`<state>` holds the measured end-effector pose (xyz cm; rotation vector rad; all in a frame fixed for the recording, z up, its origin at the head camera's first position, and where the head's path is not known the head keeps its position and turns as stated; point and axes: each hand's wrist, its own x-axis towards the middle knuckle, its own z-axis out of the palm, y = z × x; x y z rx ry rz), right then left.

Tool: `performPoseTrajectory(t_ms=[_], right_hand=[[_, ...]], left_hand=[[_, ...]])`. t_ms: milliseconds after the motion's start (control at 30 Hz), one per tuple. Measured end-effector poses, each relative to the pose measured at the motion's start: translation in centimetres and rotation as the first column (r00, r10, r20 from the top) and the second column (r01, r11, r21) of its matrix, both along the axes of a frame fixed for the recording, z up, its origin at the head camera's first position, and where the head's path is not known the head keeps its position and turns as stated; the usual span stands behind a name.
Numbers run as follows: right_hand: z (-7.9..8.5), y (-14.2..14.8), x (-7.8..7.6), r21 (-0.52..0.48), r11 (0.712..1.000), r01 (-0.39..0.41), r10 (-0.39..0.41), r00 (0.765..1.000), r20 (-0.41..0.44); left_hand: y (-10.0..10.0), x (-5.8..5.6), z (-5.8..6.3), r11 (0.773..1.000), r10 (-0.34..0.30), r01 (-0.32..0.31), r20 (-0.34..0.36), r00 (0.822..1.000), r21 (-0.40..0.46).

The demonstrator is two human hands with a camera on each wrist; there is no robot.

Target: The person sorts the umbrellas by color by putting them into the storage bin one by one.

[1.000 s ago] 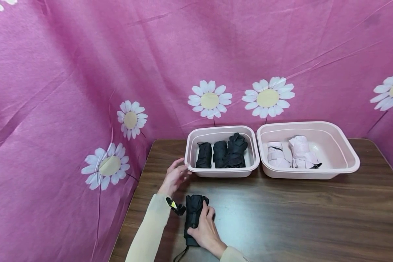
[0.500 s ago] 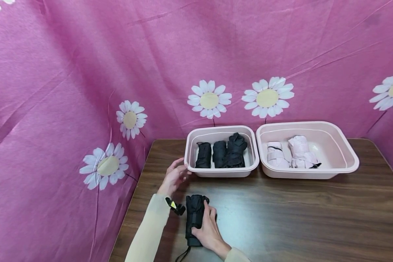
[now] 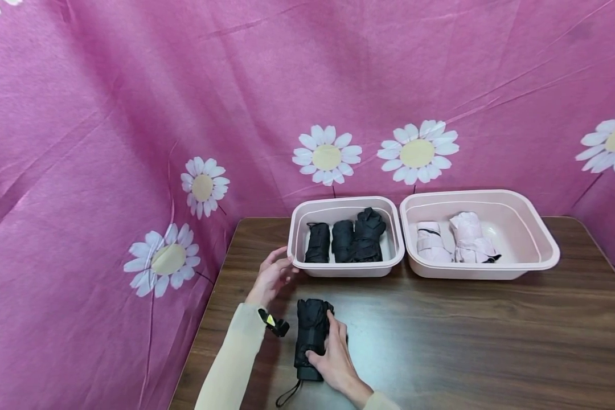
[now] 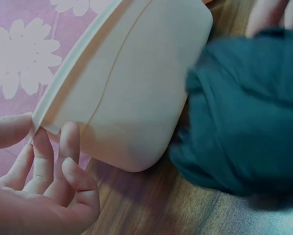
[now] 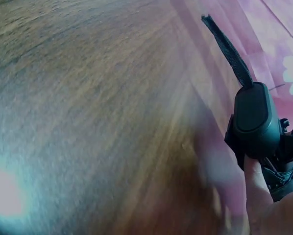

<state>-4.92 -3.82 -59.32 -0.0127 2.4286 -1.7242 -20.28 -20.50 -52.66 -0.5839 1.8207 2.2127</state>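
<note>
My right hand [image 3: 336, 360] grips a folded black umbrella [image 3: 311, 327] over the near part of the table. The umbrella's wrist strap [image 3: 287, 394] dangles toward me. In the right wrist view its flat-ended handle [image 5: 253, 115] and strap show clearly. My left hand [image 3: 273, 279] pinches the rim of the left pale pink basin [image 3: 348, 272] at its near left corner, thumb on one side and fingers on the other. Several folded black umbrellas [image 3: 318, 244] lie in that basin. In the left wrist view, the held umbrella [image 4: 249, 117] looms close beside the basin.
A wider pale pink basin [image 3: 535, 266] stands at the right, holding two light pink folded umbrellas [image 3: 471, 236]. Both basins sit at the back of the wooden table [image 3: 471, 336], against a pink flowered cloth [image 3: 266, 74]. A small black device [image 3: 274, 323] is on my left wrist.
My right hand has moved the black umbrella slightly right and away from me, and its strap has swung along. My left hand has stayed at the basin's rim.
</note>
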Motion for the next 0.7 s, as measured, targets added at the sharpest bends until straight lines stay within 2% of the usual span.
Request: performPoseTrajectory(t_ms=[300,500,700], right_hand=[[1.9,1.2,-0.2,-0.044,0.998,0.039,-0.041,0.998,-0.049],[3.4,2.2,-0.6,-0.165,0.984,0.067,-0.077,0.996,-0.051],[5.0,3.4,-1.3,-0.219,0.971,0.093,-0.117,0.988,-0.101]], left_hand=[[-0.2,0.1,0.0,1.0,-0.002,0.002,0.001,1.0,0.001],[-0.1,0.0,-0.2,1.0,0.005,-0.005,-0.01,1.0,0.01],[0.0,0.0,-0.1,1.0,0.001,-0.001,-0.018,1.0,0.006]])
